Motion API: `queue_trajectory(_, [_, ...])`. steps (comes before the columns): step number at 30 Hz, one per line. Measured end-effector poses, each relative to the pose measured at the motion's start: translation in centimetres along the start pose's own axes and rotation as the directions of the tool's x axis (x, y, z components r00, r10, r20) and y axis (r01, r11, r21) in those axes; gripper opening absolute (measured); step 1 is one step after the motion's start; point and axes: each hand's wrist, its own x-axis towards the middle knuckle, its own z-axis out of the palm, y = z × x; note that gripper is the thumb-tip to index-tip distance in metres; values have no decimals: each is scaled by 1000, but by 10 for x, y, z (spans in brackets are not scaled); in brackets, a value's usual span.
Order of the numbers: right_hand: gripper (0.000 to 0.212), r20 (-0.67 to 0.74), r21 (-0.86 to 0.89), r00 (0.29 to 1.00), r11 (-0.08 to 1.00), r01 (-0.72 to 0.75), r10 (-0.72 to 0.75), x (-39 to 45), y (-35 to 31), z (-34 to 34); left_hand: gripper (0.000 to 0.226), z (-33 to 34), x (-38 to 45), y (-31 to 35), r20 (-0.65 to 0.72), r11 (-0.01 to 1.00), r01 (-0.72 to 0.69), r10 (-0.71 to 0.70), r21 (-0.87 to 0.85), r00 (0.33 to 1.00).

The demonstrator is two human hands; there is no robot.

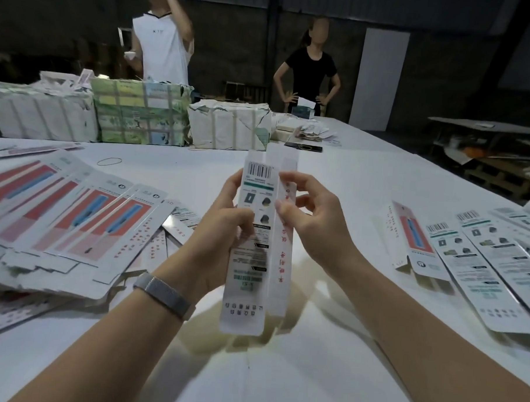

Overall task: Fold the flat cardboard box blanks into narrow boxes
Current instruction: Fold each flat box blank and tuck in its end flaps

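Both hands' fingers (244, 218) grip a box blank (255, 246) between flat blanks (68, 216) and folded boxes (479, 265).

I see a white narrow cardboard box (258, 231) with black barcode, teal stripe and red characters; flat white cardboard blanks (75, 210) show red-and-blue panels.

A box blank (256, 231) stands upright between the left hand (223, 229) and right hand (314, 221), above the table (280, 384). Flat blanks (68, 216) lie left, folded boxes (474, 255) right, wrapped bundles (140, 116) behind.
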Motion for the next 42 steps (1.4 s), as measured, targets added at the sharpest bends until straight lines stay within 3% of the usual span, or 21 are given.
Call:
queue_trajectory(2, [35, 30, -11, 999, 1000, -17, 18, -1, 0, 0, 67, -1, 0, -2, 75, 988, 27, -15, -150, 997])
queue_trajectory(4, [47, 17, -110, 1000, 994, 15, -14, -1, 0, -1, 41, 0, -1, -2, 122, 976, 86, -62, -202, 991])
queue_trajectory(8, [69, 44, -319, 978, 925, 209, -206, 0, 0, -6, 54, 0, 0, -6, 129, 973, 200, -184, -116, 974])
queue_trajectory(11, [62, 65, -300, 976, 928, 219, -209, -1, 1, -6, 52, 0, -2, -6, 140, 977, 177, -160, -116, 977])
queue_trajectory(15, [41, -31, -349, 979, 920, 179, -202, 2, 0, -9, 47, -1, -4, -7, 178, 987, 150, -136, -66, 975])
queue_trajectory(22, [11, -5, -139, 994, 984, 111, -112, 5, -3, -16, 46, 2, -2, -8, 266, 987, 160, -156, 6, 951])
queue_trajectory(26, [21, 67, -123, 997, 992, 41, -33, 9, -6, -22, 61, 4, -3, -11, 280, 971, 230, -238, 63, 930])
queue_trajectory(31, [31, 160, -34, 987, 999, -17, 23, 15, -16, -38, 50, 10, -6, -13, 314, 981, 185, -194, 58, 929])
queue_trajectory(33, [31, 183, -2, 982, 999, -37, 37, 15, -19, -43, 44, 13, -6, -16, 255, 985, 133, -159, 113, 954])
queue_trajectory(36, [31, 160, 22, 987, 999, -35, 31, 14, -20, -45, 42, 14, -5, -19, 160, 981, 68, -98, 181, 982])
queue_trajectory(42, [27, -7, -89, 997, 993, 72, -72, 9, -12, -29, 37, 13, -3, -22, 94, 992, -2, -10, 128, 996])
